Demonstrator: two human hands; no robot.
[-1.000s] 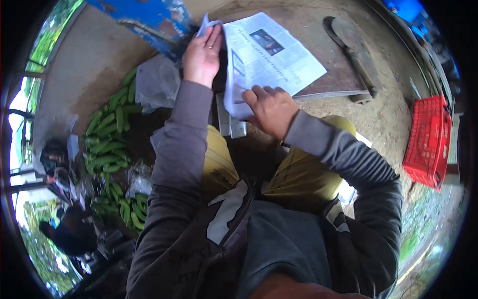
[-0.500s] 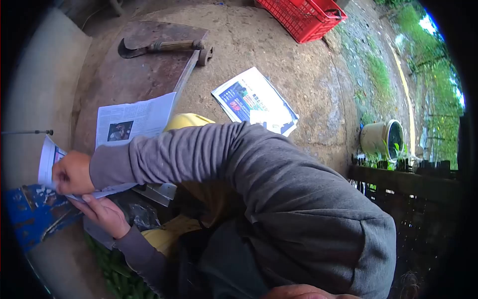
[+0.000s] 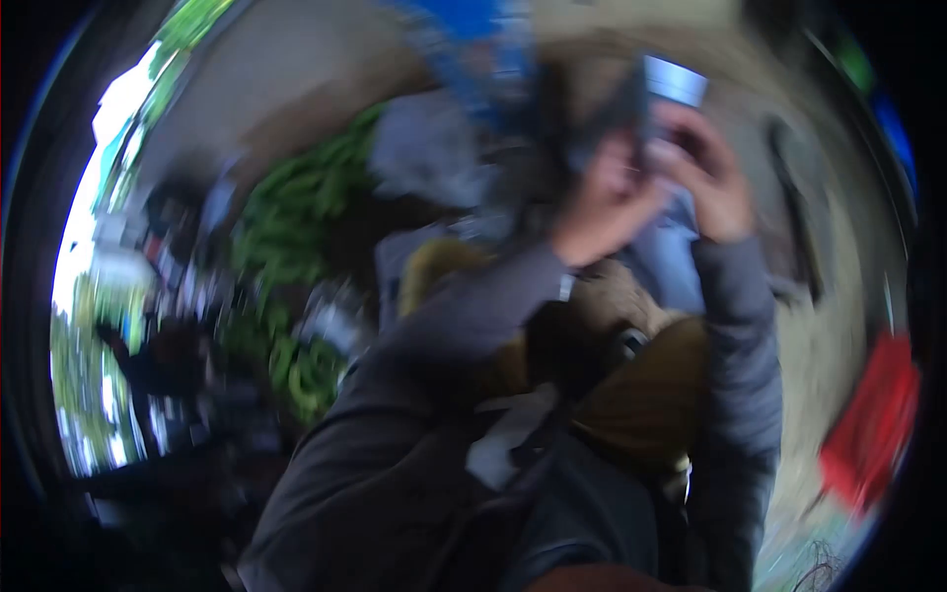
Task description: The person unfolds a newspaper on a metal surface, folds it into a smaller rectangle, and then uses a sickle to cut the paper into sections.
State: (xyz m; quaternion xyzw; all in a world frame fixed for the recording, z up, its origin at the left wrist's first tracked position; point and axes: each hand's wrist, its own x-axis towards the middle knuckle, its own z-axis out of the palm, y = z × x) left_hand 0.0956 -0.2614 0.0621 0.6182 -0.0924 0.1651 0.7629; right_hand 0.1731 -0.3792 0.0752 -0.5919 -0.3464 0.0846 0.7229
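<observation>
A heavily motion-blurred view is seen from a head camera looking down over the person's own body. Along the far left edge, bright daylight and green foliage are smeared together. Just to the right of that, a heap of green bananas point(image 3: 296, 207) is made out on the ground, with more lying lower down near the left sleeve. A blue shape point(image 3: 473, 30) is seen at the top, too blurred to be identified. Right of centre, the left hand point(image 3: 607, 202) is raised at the end of a grey sleeve, and the right hand point(image 3: 710, 183) is held just beside it, the two almost meeting. Paper point(image 3: 676, 81) is seen as a pale patch standing up just above and between the hands, at the top of the view. The fingers of both hands appear curled towards the paper, but whether it is gripped, and by which hand, cannot be told through the blur. Below the hands, yellow-brown trousers point(image 3: 641, 405) are seen over bent knees. At the far right, a red crate point(image 3: 873, 434) is set on the ground, well apart from the hands.
</observation>
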